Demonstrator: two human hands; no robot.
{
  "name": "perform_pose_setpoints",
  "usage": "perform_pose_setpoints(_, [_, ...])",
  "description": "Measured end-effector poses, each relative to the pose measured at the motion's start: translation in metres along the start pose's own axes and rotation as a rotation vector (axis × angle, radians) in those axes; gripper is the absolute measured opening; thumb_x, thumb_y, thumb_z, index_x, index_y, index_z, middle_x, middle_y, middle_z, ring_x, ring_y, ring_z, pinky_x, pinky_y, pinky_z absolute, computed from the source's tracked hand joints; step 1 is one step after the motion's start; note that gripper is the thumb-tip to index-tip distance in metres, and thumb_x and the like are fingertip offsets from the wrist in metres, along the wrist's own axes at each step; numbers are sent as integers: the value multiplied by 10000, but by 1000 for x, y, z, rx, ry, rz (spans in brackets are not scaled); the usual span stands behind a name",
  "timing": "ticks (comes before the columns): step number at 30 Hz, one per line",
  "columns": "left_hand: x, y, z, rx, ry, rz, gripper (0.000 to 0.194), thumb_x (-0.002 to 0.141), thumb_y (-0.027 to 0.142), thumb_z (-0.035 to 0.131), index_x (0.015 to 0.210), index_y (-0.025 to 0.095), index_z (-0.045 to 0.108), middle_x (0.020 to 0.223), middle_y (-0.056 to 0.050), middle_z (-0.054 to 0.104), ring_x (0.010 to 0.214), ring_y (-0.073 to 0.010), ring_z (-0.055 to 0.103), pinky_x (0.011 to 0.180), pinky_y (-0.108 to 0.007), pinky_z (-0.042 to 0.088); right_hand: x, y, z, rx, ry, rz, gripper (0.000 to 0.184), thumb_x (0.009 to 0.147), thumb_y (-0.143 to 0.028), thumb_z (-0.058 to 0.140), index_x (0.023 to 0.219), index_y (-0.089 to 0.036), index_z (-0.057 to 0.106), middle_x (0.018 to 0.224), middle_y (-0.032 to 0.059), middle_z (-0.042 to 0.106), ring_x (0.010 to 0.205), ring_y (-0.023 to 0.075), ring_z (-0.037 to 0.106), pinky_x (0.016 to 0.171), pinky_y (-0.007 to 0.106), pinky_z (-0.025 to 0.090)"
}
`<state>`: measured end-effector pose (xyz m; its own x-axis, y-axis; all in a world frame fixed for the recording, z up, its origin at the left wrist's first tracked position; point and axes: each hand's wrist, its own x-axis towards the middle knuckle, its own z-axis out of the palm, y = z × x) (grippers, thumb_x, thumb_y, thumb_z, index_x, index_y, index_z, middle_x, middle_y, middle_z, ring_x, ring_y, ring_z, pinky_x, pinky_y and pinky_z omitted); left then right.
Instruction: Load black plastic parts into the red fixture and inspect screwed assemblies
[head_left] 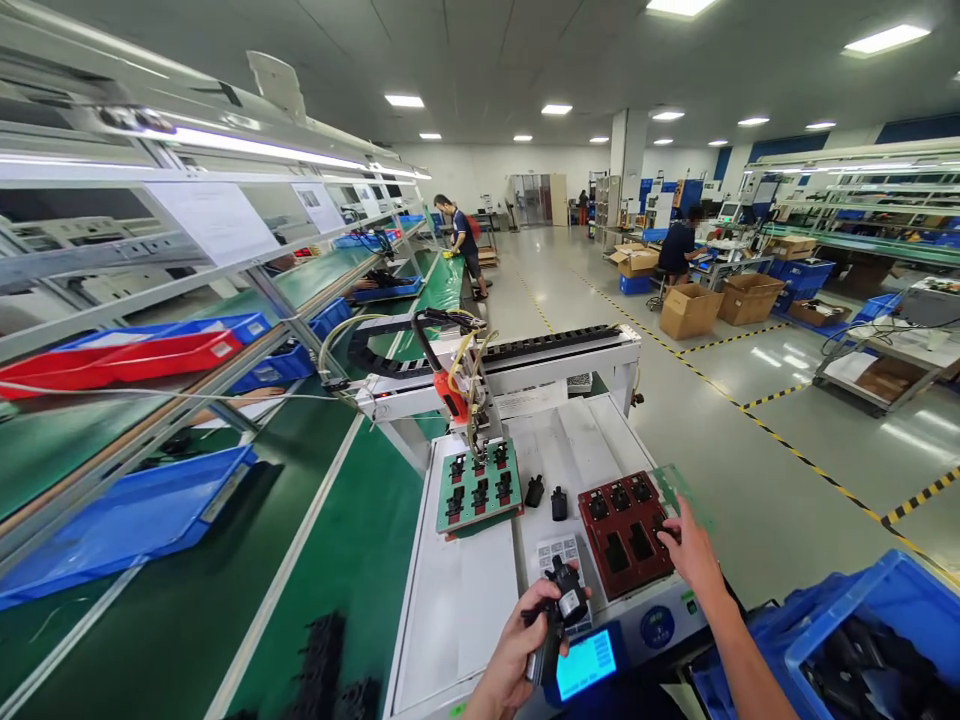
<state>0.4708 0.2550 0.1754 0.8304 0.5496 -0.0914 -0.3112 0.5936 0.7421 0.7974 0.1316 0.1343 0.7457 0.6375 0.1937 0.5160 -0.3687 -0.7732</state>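
Observation:
My left hand (517, 640) is closed around black pump-like parts with short nozzles. One, the upper black part (568, 590), carries a small white label; another dark body lies under my fingers. My right hand (691, 548) is at the right side of a reddish-brown fixture (600, 550), thumb and finger pinched at a dark part (661, 526) in its near row. Black pieces sit in the fixture's far row, and two near-row slots show as dark openings. Two more black parts, a left one (535, 491) and a right one (559, 504), stand on the white machine bed.
A green fixture (459, 516) loaded with black pieces lies beneath the machine's red-bodied screwdriver head (451, 397). The gantry (555, 358) spans the bed. A lit blue screen (586, 665) is at the front. A blue bin (810, 650) holds dark parts at right. Co-workers are farther off.

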Motion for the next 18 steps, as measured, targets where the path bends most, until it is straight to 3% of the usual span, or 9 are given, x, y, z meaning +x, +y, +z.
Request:
perform_pose_setpoints(3, [-2, -1, 1, 48, 36, -10, 416, 745, 526, 898, 1029, 257, 758, 1400, -98, 647, 911, -238, 738, 579, -236, 531, -2, -3, -8, 47, -4, 14, 537, 931, -489, 576, 1407, -245, 529, 1080, 79, 793, 1002, 301, 748, 890, 456, 565])
perform_pose_setpoints(7, [0, 2, 9, 155, 99, -71, 528, 713, 584, 906, 1059, 217, 751, 1125, -110, 736, 696, -158, 685, 580, -248, 537, -4, -54, -31, 262, 104, 106, 816, 855, -629, 735, 1480, -211, 418, 1009, 82, 800, 892, 288, 737, 856, 435, 563])
perform_pose_setpoints(10, [7, 3, 23, 227, 141, -84, 598, 698, 606, 910, 1120, 212, 752, 1024, -86, 719, 650, -132, 649, 600, -267, 557, -12, -108, -42, 530, -46, 147, 870, 811, -613, 819, 1460, -200, 411, 895, 46, 794, 842, 269, 733, 876, 425, 556])
perform_pose_setpoints(13, [14, -1, 39, 271, 135, -79, 727, 602, 658, 940, 1141, 201, 765, 1024, -84, 692, 656, -133, 637, 594, -283, 567, -28, -148, -42, 641, -184, 134, 849, 817, -568, 848, 1448, -195, 419, 828, 20, 772, 859, 264, 730, 918, 422, 542])
perform_pose_setpoints(18, [14, -9, 45, 235, 107, -65, 929, 467, 665, 985, 1241, 216, 736, 1163, -123, 691, 748, -211, 700, 632, -355, 607, -51, -172, -29, 885, -415, 149, 751, 886, -539, 803, 1445, -228, 409, 989, 76, 789, 844, 243, 726, 764, 364, 577])
